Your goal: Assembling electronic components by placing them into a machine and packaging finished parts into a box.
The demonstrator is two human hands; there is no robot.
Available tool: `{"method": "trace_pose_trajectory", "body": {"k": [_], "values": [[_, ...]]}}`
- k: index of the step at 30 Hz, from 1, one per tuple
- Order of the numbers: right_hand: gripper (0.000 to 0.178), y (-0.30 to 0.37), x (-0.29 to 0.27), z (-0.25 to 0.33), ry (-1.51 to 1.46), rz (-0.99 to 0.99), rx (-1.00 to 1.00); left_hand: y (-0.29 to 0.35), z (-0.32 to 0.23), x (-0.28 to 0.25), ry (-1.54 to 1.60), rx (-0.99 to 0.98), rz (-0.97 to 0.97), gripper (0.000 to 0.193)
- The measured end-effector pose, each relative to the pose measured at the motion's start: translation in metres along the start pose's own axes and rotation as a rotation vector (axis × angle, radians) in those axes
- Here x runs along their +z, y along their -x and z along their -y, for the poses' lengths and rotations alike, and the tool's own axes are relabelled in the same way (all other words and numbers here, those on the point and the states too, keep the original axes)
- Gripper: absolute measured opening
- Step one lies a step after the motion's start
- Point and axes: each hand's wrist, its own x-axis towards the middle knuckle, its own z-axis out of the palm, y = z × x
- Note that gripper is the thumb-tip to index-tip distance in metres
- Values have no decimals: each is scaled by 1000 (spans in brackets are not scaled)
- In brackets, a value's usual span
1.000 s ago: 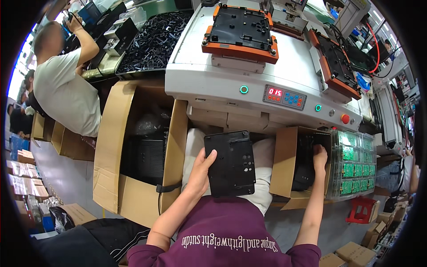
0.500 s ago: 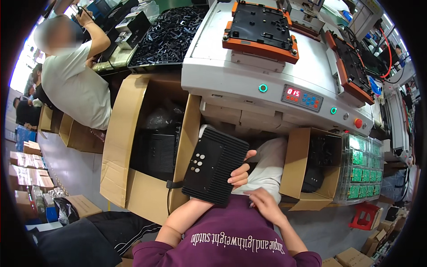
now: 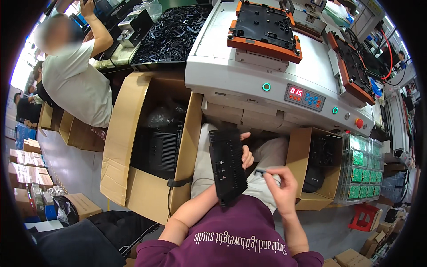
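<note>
My left hand (image 3: pixel 247 155) grips a black ribbed housing (image 3: pixel 224 162) from behind, with its fingertips showing past the right edge. The housing is tilted nearly on edge above my lap, and small bright round spots show on its face. To the right of it, my right hand (image 3: pixel 283 187) pinches a small dark piece (image 3: pixel 260 171) between thumb and finger, a short way from the housing. The exact kind of that piece is too small to make out.
Left of my legs stands a cardboard box (image 3: pixel 117 151) with ribbed black housings (image 3: pixel 162 151); another box (image 3: pixel 299 158) stands right, beside clear trays of green circuit boards (image 3: pixel 362 167). Ahead is a white machine (image 3: pixel 209 58) with orange-framed fixtures (image 3: pixel 262 29). A co-worker (image 3: pixel 75 82) sits at left.
The housing has turned from face-up to nearly edge-on and shifted slightly right. My right hand has risen from my lap and now holds a small dark piece up.
</note>
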Motion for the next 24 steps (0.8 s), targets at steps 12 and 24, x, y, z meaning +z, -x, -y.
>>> {"method": "trace_pose_trajectory", "body": {"k": [12, 24], "values": [[17, -8, 82, 8, -86, -143, -259, -41, -27, -39, -176, 305, 276, 65], [38, -15, 75, -6, 219, -198, -554, -38, -36, -61, -328, 337, 155, 66]]}}
